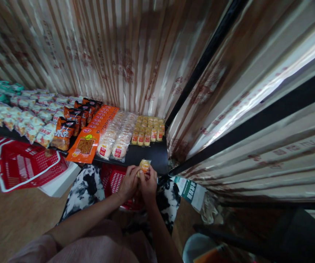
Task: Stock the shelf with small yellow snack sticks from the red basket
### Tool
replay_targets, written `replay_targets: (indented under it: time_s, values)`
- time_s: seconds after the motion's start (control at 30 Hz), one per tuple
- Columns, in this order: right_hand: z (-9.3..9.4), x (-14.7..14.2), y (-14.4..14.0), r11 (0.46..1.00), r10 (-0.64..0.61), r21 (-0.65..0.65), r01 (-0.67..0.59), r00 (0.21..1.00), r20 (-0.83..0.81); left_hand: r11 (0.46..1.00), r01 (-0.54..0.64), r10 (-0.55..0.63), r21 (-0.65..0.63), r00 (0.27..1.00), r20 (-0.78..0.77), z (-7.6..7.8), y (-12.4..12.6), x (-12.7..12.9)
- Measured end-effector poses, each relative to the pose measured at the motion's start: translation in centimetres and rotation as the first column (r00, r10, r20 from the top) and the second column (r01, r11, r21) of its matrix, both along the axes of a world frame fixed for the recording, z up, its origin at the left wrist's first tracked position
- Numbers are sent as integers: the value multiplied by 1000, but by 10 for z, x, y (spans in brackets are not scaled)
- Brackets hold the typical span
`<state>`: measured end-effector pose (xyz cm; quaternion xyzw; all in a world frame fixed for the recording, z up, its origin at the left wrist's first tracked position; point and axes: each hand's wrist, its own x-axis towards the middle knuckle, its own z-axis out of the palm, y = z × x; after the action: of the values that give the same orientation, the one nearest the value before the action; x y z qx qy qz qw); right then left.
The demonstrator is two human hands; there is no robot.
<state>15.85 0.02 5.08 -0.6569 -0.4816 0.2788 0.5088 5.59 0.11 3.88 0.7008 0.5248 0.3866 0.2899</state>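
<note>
Head view, looking down past both forearms. The left hand [128, 182] and right hand [148, 182] are drawn together, fingertips pinching a small round pastry in a clear plastic wrapper [144, 166] from either side. The packet sits above the knuckles, just off the front edge of the black display shelf [149, 155], toward its right end. It is roughly round, so no long axis can be told. Both hands are equally close to it, the right one seemingly covering more of its lower edge.

On the shelf, rows run from the front edge toward the striped curtain [124, 54] behind. From the right:
- small yellow cakes with red labels [148, 130], nearest the right back corner;
- two rows of pale round pastries in clear wrappers [117, 136];
- flat orange packets [91, 137];
- dark orange snack bags [69, 126];
- white and teal bags toward the left end [17, 113].

Containers: a red plastic basket [27, 166] lies tilted below the shelf's left part; whether anything lies in it cannot be made out. A second red basket [113, 180] stands beneath the hands, mostly hidden, contents unclear.
</note>
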Motion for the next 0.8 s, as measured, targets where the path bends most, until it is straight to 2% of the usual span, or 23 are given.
replay_targets:
  time_s: [0.17, 0.53, 0.8]
  values:
    - [1, 6, 9, 999, -39, -5, 40, 995, 90, 996, 33, -28, -81, 998, 58, 4, 9, 9]
    - [9, 17, 28, 997, -73, -4, 74, 989, 131, 989, 110, -117, 100, 991, 68, 14, 30, 21]
    - [2, 29, 50, 994, -103, 57, 96, 986, 132, 980, 164, -154, 114, 984, -90, 14, 50, 31]
